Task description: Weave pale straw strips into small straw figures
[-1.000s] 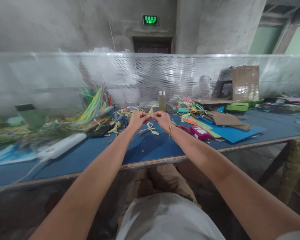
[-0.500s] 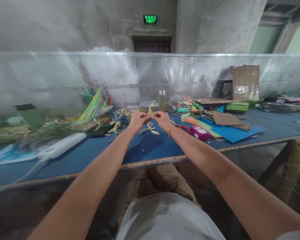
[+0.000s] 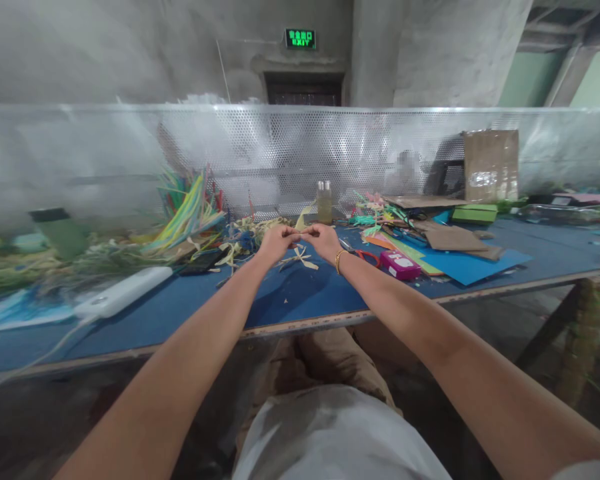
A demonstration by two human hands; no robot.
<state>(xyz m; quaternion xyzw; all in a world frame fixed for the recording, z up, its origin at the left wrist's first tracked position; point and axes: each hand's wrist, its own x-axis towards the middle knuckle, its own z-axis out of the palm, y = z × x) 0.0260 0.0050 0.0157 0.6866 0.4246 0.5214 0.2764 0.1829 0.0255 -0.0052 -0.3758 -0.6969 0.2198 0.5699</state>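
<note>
My left hand (image 3: 279, 243) and my right hand (image 3: 324, 241) meet fingertip to fingertip above the blue tabletop. Both are closed in a pinch on a thin, pale yellow strip (image 3: 304, 215), whose loose end sticks up behind the fingers. Whether it is paper or dried leaf I cannot tell. Just below the hands, a star-like piece of pale strips (image 3: 305, 259) lies on the table. Scissors with red handles (image 3: 368, 256) rest to the right of my right hand, partly hidden behind the wrist.
A clear bottle (image 3: 325, 203) stands behind the hands. On the right are a magenta box (image 3: 400, 265), blue card (image 3: 485, 265) and cardboard pieces (image 3: 455, 239). To the left lie a white power strip (image 3: 125, 291) and a bundle of coloured stems (image 3: 193, 210). A perforated metal panel (image 3: 260, 147) runs behind.
The pale strip's upper end has tipped a little to the right and shows longer. Both hands stay pinched together in almost the same place.
</note>
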